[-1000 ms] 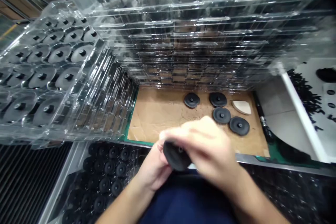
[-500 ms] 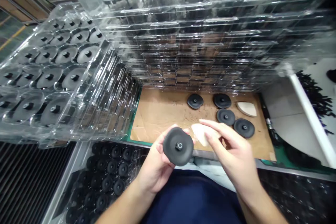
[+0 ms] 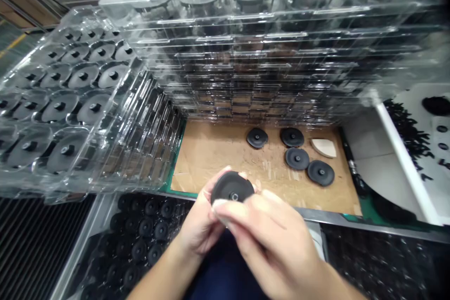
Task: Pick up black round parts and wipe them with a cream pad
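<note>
My left hand (image 3: pixel 198 227) grips a round black disc (image 3: pixel 232 188) with a small hub in its middle, holding it upright above the front edge of the cardboard mat (image 3: pixel 211 150). In front of it, my right hand (image 3: pixel 270 243) has its fingers curled and pressed together against the disc's lower edge. Whatever those fingers hold is hidden. Several more black discs (image 3: pixel 297 158) lie flat on the mat to the right, beside a white wedge-shaped piece (image 3: pixel 324 147).
A tall stack of clear plastic trays (image 3: pixel 263 56) holding discs stands behind the mat, and another stack (image 3: pixel 70 103) leans at the left. A bin of black discs (image 3: pixel 140 239) sits below left. A white tray with small black parts (image 3: pixel 411 131) is at the right.
My right hand, which held a white piece clear of the disc half a second ago, has come back across the disc's lower front. The disc has risen slightly.
</note>
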The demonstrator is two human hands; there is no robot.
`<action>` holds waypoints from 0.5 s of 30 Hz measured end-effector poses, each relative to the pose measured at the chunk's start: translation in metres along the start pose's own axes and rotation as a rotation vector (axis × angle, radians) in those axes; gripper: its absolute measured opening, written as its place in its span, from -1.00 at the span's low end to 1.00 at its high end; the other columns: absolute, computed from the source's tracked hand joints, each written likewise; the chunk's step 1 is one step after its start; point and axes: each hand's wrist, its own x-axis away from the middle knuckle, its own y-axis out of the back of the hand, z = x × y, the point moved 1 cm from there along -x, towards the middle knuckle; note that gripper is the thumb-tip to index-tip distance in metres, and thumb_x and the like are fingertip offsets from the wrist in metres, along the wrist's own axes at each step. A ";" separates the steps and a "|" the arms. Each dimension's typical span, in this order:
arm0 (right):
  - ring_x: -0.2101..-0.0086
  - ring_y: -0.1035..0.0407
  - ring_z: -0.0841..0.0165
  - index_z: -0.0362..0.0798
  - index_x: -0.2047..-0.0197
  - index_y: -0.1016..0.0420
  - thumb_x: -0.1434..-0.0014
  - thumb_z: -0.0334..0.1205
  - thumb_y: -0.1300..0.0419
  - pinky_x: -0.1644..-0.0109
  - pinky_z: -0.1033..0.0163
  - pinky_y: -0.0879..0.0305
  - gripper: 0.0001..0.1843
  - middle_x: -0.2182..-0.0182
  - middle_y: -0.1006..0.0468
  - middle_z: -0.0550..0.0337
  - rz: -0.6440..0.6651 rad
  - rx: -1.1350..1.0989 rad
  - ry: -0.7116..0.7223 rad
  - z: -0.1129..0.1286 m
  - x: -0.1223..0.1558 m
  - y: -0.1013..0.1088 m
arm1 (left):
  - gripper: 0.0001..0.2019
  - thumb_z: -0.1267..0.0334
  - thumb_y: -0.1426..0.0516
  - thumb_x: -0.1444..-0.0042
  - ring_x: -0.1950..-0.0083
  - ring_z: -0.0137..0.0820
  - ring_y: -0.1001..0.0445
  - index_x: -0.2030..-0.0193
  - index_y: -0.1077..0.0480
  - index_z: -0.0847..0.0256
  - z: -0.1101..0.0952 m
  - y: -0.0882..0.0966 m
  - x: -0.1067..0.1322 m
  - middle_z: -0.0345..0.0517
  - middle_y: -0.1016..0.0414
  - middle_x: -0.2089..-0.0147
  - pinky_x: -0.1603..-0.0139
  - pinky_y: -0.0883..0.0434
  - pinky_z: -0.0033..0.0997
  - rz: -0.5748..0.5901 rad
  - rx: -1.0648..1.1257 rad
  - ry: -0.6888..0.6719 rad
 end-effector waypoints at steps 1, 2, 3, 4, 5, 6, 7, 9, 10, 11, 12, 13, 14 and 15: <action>0.48 -0.38 0.42 -0.17 0.11 -0.52 -0.23 -0.44 -0.07 0.36 0.30 -0.32 -0.77 0.49 -0.54 0.19 0.051 -0.029 -0.036 -0.002 0.005 0.004 | -0.44 0.27 -0.46 0.38 0.12 -0.34 -0.59 0.11 -0.53 0.03 -0.001 0.001 0.000 -0.26 -0.63 0.14 0.00 -0.46 -0.42 0.016 0.026 -0.007; 0.50 -0.37 0.44 -0.11 0.14 -0.53 -0.23 -0.42 -0.09 0.40 0.34 -0.32 -0.78 0.49 -0.54 0.23 0.064 -0.033 -0.095 -0.005 0.010 0.009 | -0.42 0.30 -0.47 0.41 0.12 -0.33 -0.60 0.11 -0.54 0.02 -0.001 0.003 -0.001 -0.26 -0.63 0.13 0.02 -0.47 -0.44 0.031 0.052 -0.015; 0.49 -0.39 0.45 -0.06 0.15 -0.55 -0.23 -0.39 -0.10 0.41 0.37 -0.32 -0.80 0.47 -0.56 0.24 0.040 -0.012 -0.174 -0.010 0.016 0.014 | -0.42 0.32 -0.47 0.41 0.11 -0.33 -0.60 0.11 -0.54 0.02 -0.001 0.004 -0.002 -0.26 -0.63 0.11 0.05 -0.48 -0.45 0.040 0.075 -0.021; 0.46 -0.43 0.45 -0.01 0.17 -0.56 -0.24 -0.35 -0.12 0.40 0.38 -0.35 -0.81 0.42 -0.59 0.24 -0.019 0.019 -0.270 -0.015 0.023 0.019 | -0.45 0.34 -0.46 0.37 0.10 -0.33 -0.60 0.11 -0.54 0.02 0.000 0.005 -0.003 -0.26 -0.63 0.11 0.06 -0.49 -0.47 0.052 0.086 -0.020; 0.40 -0.47 0.43 0.04 0.18 -0.57 -0.24 -0.30 -0.14 0.35 0.39 -0.38 -0.83 0.36 -0.61 0.24 -0.104 0.045 -0.371 -0.021 0.030 0.023 | -0.47 0.37 -0.44 0.33 0.10 -0.33 -0.60 0.12 -0.54 0.01 0.000 0.005 -0.003 -0.28 -0.64 0.11 0.08 -0.49 -0.47 0.061 0.094 -0.018; 0.33 -0.50 0.40 0.07 0.18 -0.57 -0.23 -0.25 -0.16 0.29 0.39 -0.41 -0.84 0.29 -0.63 0.23 -0.193 0.054 -0.473 -0.026 0.037 0.026 | -0.49 0.40 -0.43 0.29 0.10 -0.33 -0.61 0.12 -0.54 -0.01 0.001 0.005 -0.004 -0.29 -0.64 0.12 0.09 -0.50 -0.47 0.076 0.102 -0.013; 0.27 -0.52 0.37 0.09 0.18 -0.58 -0.22 -0.20 -0.18 0.24 0.38 -0.44 -0.85 0.24 -0.64 0.23 -0.273 0.040 -0.563 -0.031 0.044 0.027 | -0.50 0.42 -0.42 0.27 0.11 -0.32 -0.61 0.11 -0.54 -0.02 0.002 0.004 -0.004 -0.30 -0.64 0.12 0.09 -0.50 -0.46 0.094 0.107 -0.009; 0.23 -0.53 0.31 0.10 0.18 -0.60 -0.19 -0.11 -0.22 0.20 0.35 -0.47 -0.83 0.22 -0.65 0.20 -0.350 -0.044 -0.689 -0.040 0.056 0.026 | -0.51 0.42 -0.40 0.24 0.10 -0.31 -0.61 0.10 -0.53 -0.03 0.002 0.001 -0.004 -0.31 -0.64 0.12 0.09 -0.50 -0.47 0.129 0.117 -0.006; 0.24 -0.54 0.28 0.09 0.18 -0.61 -0.18 -0.08 -0.22 0.21 0.33 -0.49 -0.81 0.21 -0.65 0.18 -0.347 -0.101 -0.723 -0.043 0.061 0.024 | -0.51 0.41 -0.40 0.23 0.09 -0.31 -0.61 0.09 -0.53 -0.03 0.002 -0.001 -0.003 -0.30 -0.64 0.10 0.09 -0.50 -0.47 0.145 0.122 -0.008; 0.24 -0.55 0.26 0.07 0.17 -0.61 -0.17 -0.06 -0.23 0.22 0.32 -0.50 -0.78 0.21 -0.66 0.15 -0.324 -0.153 -0.745 -0.046 0.064 0.021 | -0.51 0.39 -0.40 0.22 0.08 -0.31 -0.60 0.08 -0.53 -0.03 0.002 -0.001 -0.003 -0.30 -0.64 0.09 0.08 -0.49 -0.48 0.157 0.126 -0.010; 0.24 -0.55 0.24 0.06 0.17 -0.61 -0.16 -0.04 -0.23 0.22 0.31 -0.51 -0.76 0.21 -0.66 0.14 -0.292 -0.195 -0.758 -0.047 0.066 0.018 | -0.52 0.38 -0.40 0.21 0.07 -0.31 -0.60 0.08 -0.53 -0.03 0.002 -0.001 -0.002 -0.30 -0.63 0.08 0.08 -0.49 -0.48 0.165 0.125 -0.012; 0.24 -0.55 0.23 0.05 0.17 -0.62 -0.15 -0.03 -0.24 0.20 0.29 -0.51 -0.75 0.21 -0.66 0.13 -0.266 -0.225 -0.771 -0.049 0.068 0.016 | -0.52 0.38 -0.40 0.21 0.07 -0.32 -0.60 0.08 -0.53 -0.04 0.002 -0.001 -0.001 -0.30 -0.63 0.07 0.07 -0.49 -0.48 0.170 0.121 -0.013; 0.22 -0.55 0.23 0.05 0.17 -0.62 -0.15 -0.02 -0.24 0.18 0.28 -0.51 -0.74 0.20 -0.66 0.12 -0.245 -0.244 -0.783 -0.049 0.068 0.013 | -0.53 0.39 -0.39 0.20 0.07 -0.33 -0.59 0.08 -0.53 -0.04 0.003 -0.001 -0.001 -0.30 -0.63 0.06 0.07 -0.48 -0.48 0.173 0.117 -0.015; 0.20 -0.54 0.23 0.05 0.17 -0.62 -0.14 -0.01 -0.24 0.14 0.27 -0.50 -0.73 0.19 -0.65 0.13 -0.235 -0.252 -0.794 -0.049 0.068 0.011 | -0.53 0.40 -0.39 0.19 0.07 -0.33 -0.59 0.08 -0.53 -0.05 0.003 0.000 -0.001 -0.30 -0.62 0.06 0.06 -0.47 -0.47 0.174 0.113 -0.018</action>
